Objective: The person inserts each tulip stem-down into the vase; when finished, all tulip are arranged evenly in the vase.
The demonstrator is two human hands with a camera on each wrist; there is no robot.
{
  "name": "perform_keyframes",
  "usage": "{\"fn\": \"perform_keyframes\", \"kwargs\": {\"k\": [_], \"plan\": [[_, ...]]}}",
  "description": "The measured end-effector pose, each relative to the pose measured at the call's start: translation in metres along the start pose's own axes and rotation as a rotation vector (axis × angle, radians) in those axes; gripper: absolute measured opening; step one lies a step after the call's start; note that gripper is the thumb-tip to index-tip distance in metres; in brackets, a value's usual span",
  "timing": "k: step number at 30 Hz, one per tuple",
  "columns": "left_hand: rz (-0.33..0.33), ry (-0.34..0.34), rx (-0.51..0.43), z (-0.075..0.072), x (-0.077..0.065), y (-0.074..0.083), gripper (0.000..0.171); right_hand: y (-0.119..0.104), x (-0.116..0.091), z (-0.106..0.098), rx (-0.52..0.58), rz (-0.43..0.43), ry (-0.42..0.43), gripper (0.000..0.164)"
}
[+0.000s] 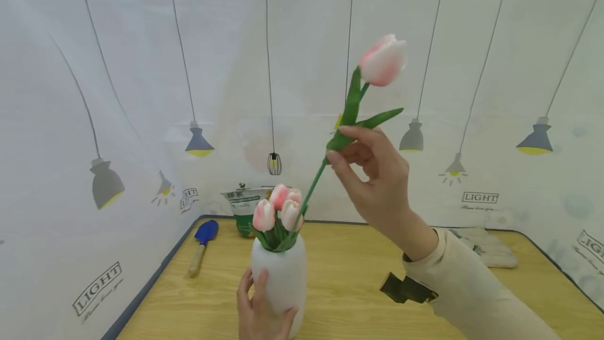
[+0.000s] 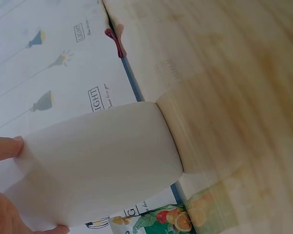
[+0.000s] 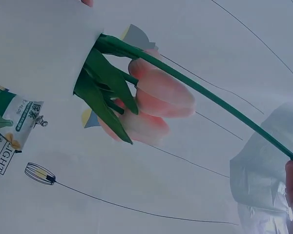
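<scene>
A white vase stands on the wooden table with three pink tulips in its mouth. My left hand grips the vase low on its near side; the left wrist view shows the vase with my fingers wrapped round it. My right hand pinches the green stem of a fourth pink tulip, held high and tilted right, its stem end reaching down into the vase mouth. In the right wrist view the stem runs from the vase past the tulips.
A blue-headed trowel with a wooden handle lies at the table's back left. A green printed bag stands behind the vase. White gloves lie at the back right. A white backdrop printed with lamps encloses the table.
</scene>
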State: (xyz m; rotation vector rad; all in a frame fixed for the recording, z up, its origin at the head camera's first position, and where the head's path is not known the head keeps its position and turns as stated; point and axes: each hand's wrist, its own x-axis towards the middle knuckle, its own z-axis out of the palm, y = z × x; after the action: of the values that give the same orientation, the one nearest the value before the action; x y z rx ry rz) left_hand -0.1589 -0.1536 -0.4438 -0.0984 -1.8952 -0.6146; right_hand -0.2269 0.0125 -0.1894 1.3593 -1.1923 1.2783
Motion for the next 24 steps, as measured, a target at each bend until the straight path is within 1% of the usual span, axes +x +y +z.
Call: {"fn": "perform_keyframes", "kwargs": {"k": [2, 4, 6, 10, 13, 16, 18, 22, 24], "plan": [[-0.009, -0.012, -0.004, -0.001, -0.001, 0.0, 0.073, 0.001, -0.001, 0.002, -0.011, -0.009, 0.015, 0.03], [-0.02, -0.024, -0.006, -0.001, -0.001, 0.0, 0.074, 0.002, -0.002, 0.004, -0.026, -0.038, 0.015, 0.029], [-0.013, -0.028, 0.006, -0.002, -0.001, 0.0, 0.074, 0.003, -0.004, 0.006, -0.046, -0.077, 0.02, 0.029], [0.006, -0.019, 0.014, -0.003, 0.0, 0.0, 0.074, 0.004, -0.005, 0.01, -0.094, -0.149, 0.059, 0.026], [-0.005, -0.025, 0.007, -0.002, 0.001, 0.0, 0.073, 0.004, -0.007, 0.013, -0.124, -0.166, 0.057, 0.024], [-0.016, -0.031, 0.007, -0.002, 0.001, 0.001, 0.073, 0.005, -0.014, 0.018, -0.124, -0.144, -0.019, 0.025], [-0.015, -0.029, 0.013, -0.002, 0.001, 0.001, 0.076, 0.005, -0.022, 0.023, -0.14, -0.134, -0.102, 0.024], [0.007, -0.009, 0.036, -0.001, 0.001, 0.0, 0.093, 0.002, -0.044, 0.034, -0.177, -0.154, -0.273, 0.014], [0.01, 0.006, 0.024, 0.0, 0.0, -0.001, 0.091, -0.001, -0.057, 0.039, -0.225, -0.173, -0.354, 0.008]]}}
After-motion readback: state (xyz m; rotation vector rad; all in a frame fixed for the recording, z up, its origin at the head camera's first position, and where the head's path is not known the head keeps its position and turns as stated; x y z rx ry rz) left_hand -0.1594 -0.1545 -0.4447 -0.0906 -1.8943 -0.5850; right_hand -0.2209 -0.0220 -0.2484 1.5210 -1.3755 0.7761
